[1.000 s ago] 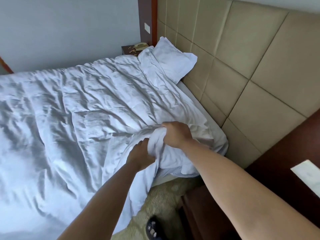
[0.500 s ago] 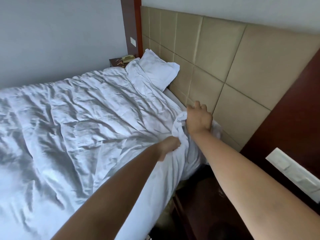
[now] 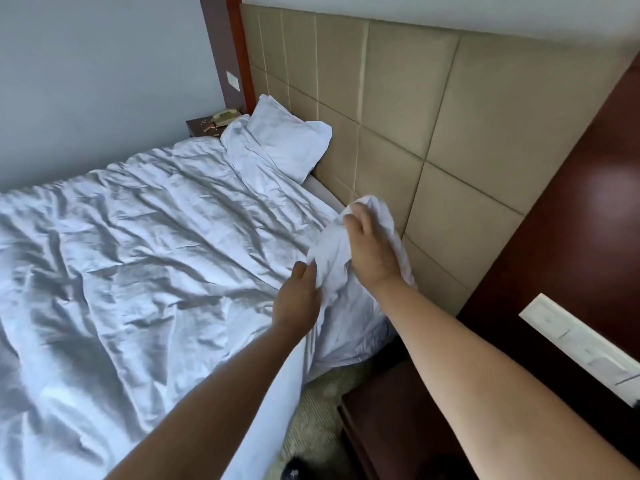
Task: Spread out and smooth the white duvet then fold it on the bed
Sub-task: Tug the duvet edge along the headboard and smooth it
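Place: a hotel-style bedroom.
Bed: white duvet point(image 3: 138, 244) spread wrinkled over it, white pillow point(image 3: 287, 140) at the head.
Headboard: padded beige panels point(image 3: 398, 116) covering the wall behind the bed, framed in dark red wood.
Nightstand: dark wood point(image 3: 199, 128), far side, carrying a telephone point(image 3: 225, 116).
Wall: switch panel point(image 3: 585, 344) set in wood.
Floor: patterned carpet point(image 3: 311, 420).

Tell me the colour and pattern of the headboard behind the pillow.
The headboard is beige-tan, padded in a grid of rectangular panels with stitched seams. The head view shows it.
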`<state>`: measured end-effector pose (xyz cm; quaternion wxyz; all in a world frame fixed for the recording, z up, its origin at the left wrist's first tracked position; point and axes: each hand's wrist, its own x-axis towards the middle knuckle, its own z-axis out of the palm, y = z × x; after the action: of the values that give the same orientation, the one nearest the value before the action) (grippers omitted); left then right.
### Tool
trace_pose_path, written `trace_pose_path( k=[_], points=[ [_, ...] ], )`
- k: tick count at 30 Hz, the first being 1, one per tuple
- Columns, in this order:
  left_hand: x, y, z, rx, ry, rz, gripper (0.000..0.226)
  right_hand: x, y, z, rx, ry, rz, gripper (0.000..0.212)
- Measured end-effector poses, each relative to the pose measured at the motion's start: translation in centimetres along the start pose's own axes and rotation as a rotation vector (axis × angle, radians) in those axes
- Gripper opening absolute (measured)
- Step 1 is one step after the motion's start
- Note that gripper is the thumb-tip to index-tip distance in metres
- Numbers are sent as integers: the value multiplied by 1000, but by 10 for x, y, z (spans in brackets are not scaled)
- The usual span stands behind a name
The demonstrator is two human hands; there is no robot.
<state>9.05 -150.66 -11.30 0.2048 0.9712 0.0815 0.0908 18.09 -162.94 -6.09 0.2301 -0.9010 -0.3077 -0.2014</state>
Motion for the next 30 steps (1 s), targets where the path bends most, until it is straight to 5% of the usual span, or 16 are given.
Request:
trace_pose_path(
  k=[2,4,6,8,30],
  points=[
    [6,-16,14,40,-346,92,56,-6,20,17,-95,-202,-20,45],
    [12,-28,27,193,-720,102,71,-22,43,42,-203,-678,132,61],
    [19,-33,40,323,-826,90,69,-41,62,68,-257,-1073,303,64],
    [27,-38,53,292,-823,45,63,-54,71,86,-329,-1197,322,63],
    [175,-80,74,312,-832,33,59,55,103,156,-162,-1096,436,48]
  ],
)
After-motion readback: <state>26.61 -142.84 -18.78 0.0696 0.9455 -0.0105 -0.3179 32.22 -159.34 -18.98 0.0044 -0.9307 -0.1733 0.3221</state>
